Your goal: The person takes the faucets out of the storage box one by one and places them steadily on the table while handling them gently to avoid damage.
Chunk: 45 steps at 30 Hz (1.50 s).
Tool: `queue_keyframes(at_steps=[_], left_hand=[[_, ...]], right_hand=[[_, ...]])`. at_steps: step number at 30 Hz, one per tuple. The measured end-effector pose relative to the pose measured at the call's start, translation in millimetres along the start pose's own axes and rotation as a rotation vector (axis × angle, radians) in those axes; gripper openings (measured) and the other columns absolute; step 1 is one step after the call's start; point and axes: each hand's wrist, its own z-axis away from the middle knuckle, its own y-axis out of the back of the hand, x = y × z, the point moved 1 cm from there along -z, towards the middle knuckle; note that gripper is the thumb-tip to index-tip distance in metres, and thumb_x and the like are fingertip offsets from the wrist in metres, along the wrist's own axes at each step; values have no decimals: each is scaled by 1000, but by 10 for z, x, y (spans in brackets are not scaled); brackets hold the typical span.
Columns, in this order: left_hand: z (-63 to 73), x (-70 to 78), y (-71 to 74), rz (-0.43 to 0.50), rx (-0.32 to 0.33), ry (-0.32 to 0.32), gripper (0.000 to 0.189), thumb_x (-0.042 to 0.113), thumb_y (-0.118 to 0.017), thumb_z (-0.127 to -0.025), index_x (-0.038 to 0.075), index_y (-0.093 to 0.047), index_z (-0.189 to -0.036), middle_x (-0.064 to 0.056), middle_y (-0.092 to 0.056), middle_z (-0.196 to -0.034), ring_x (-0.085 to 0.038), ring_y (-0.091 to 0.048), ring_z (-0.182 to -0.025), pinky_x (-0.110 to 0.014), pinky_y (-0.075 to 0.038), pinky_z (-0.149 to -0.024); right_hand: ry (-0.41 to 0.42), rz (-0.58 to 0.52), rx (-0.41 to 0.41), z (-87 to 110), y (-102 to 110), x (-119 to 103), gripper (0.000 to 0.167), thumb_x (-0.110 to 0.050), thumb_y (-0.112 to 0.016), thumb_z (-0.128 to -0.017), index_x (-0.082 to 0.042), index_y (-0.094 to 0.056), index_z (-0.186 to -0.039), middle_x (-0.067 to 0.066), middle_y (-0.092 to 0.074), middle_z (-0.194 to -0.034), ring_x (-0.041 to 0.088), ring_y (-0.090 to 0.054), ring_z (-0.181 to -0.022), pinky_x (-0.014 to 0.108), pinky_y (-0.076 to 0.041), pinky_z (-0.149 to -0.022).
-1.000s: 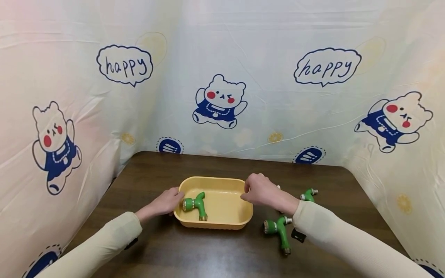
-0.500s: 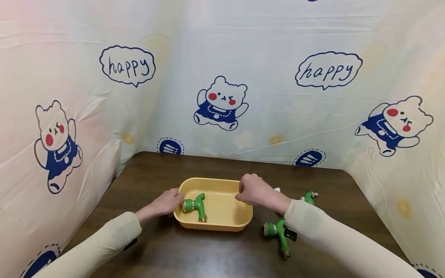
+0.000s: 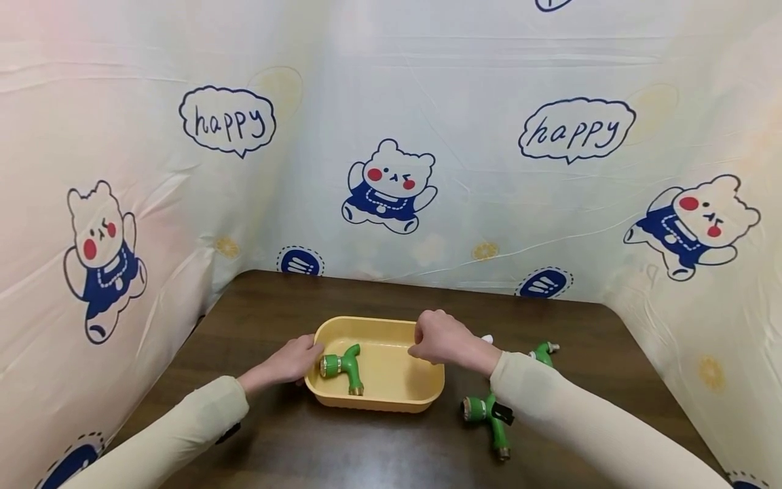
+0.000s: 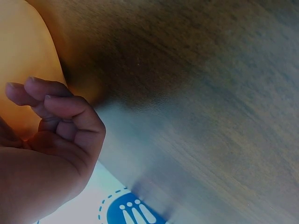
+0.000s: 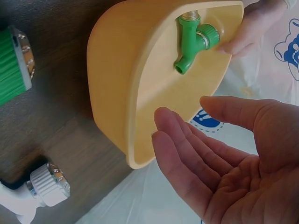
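Note:
A yellow plastic basin [image 3: 391, 363] sits on the table, with a green tap [image 3: 351, 370] lying in its left part. My left hand [image 3: 292, 358] grips the basin's left end, thumb at the rim and fingers bent against the outer wall [image 4: 28, 51]. Over the right end of the basin is my right hand [image 3: 451, 341]. Its thumb and fingers stand apart with nothing between them in the right wrist view. A second green tap [image 3: 497, 428] lies right of the basin, partly covered by a black wrist device.
Farther right, another green tap [image 3: 542, 352] is partly hidden behind the right sleeve. A white tap [image 5: 44, 189] shows in the right wrist view, mostly hidden by my hand in the head view. Printed cloth [image 3: 391, 272] hangs around the brown table [image 3: 379, 448].
My right hand has moved a little left, farther over the basin. The left hand keeps its grip, and the tap inside stays in place. The head view has tilted slightly up.

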Motion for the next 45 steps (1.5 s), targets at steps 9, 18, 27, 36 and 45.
queue_keyframes(at_steps=[9,18,27,36,45], left_hand=[[-3,-4,-8,2,9,6,32,17,-37,-111,-5,-58,-121,-10,-60,-62,-14,-50,-43,-26,-40,-41],[8,1,-6,2,3,5,30,16,-37,-111,-3,-58,-119,-10,-60,-62,-15,-50,-43,-25,-40,-41],[-11,11,2,-9,13,8,27,16,-37,-110,-1,-58,-110,-9,-59,-61,-14,-49,-43,-24,-39,-40],[-7,-8,2,-10,-3,13,30,16,-36,-110,-3,-58,-117,-10,-59,-61,-14,-49,-42,-24,-38,-40],[-19,0,-3,-23,9,16,28,17,-37,-110,-1,-58,-111,-9,-59,-61,-13,-49,-42,-23,-38,-40]], right_hand=[[8,38,-25,-82,-27,-97,31,-19,-79,-92,-12,-68,-63,-4,-56,-50,10,-51,-46,24,-40,-45],[26,63,-41,-139,-71,-128,37,-20,-79,-92,-13,-66,-58,-7,-50,-45,9,-46,-43,25,-36,-43],[-6,75,-73,-200,-87,-204,36,-24,-79,-93,-13,-66,-61,-4,-52,-50,10,-48,-45,24,-37,-44],[16,88,-92,-264,-174,-248,39,-22,-78,-92,-12,-64,-57,-5,-52,-45,10,-52,-43,24,-37,-43],[30,103,-97,-350,-234,-303,43,-23,-78,-90,-14,-60,-53,-5,-51,-43,9,-52,-41,25,-36,-41]])
